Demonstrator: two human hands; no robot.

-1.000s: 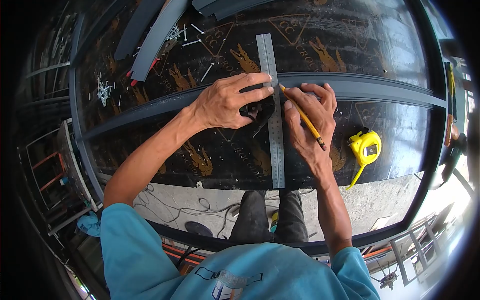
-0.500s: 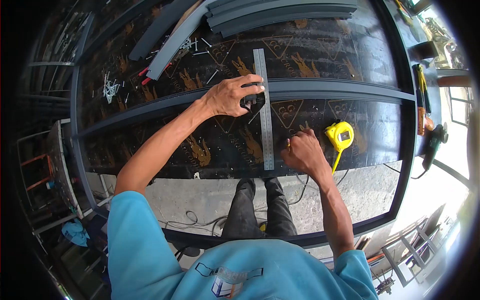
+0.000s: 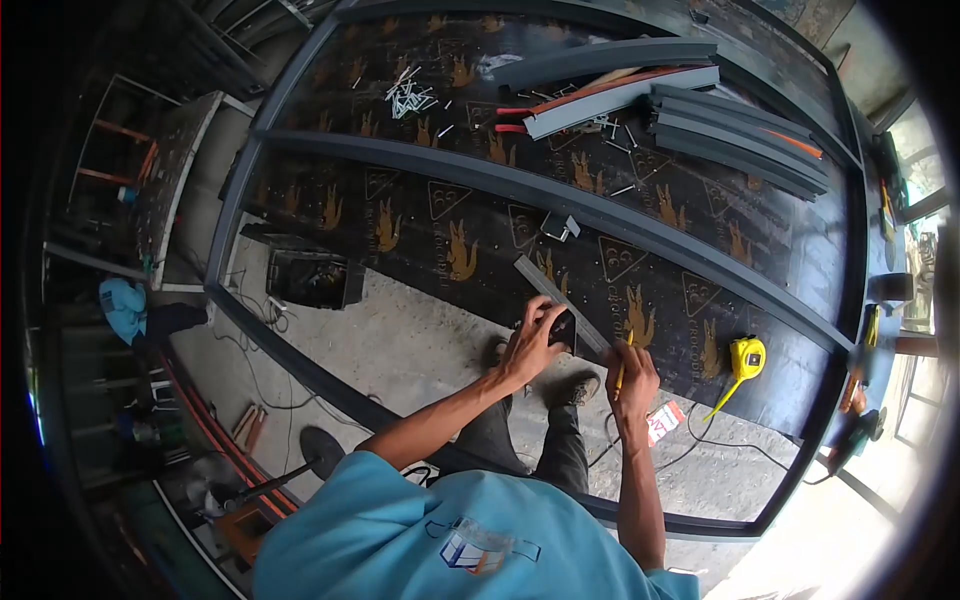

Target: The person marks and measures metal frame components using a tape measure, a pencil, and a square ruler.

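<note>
My left hand (image 3: 537,342) is closed round the black head of a combination square, over the near edge of the black board. The square's steel rule (image 3: 562,297) slants from upper left to lower right, its lower end close to my right hand (image 3: 634,382). Between the fingers of that right hand is a yellow pencil (image 3: 619,380), pointing up and down along the fingers. Beyond the square, a dark grey frame bar (image 3: 540,194) crosses the board. A small metal bracket-like piece (image 3: 563,228) lies just on the near side of that bar.
A yellow tape measure (image 3: 747,355) sits at the board's right, its blade pulled out toward me. Farther back lie grey profiles (image 3: 735,140) and a pile of screws (image 3: 408,97). A black crate (image 3: 312,278) stands on the floor at left, and a fan (image 3: 325,452) is nearby.
The square has come off the frame bar toward my body and turned aslant, with my left hand on it. My right hand keeps the pencil. The camera view has swung left.
</note>
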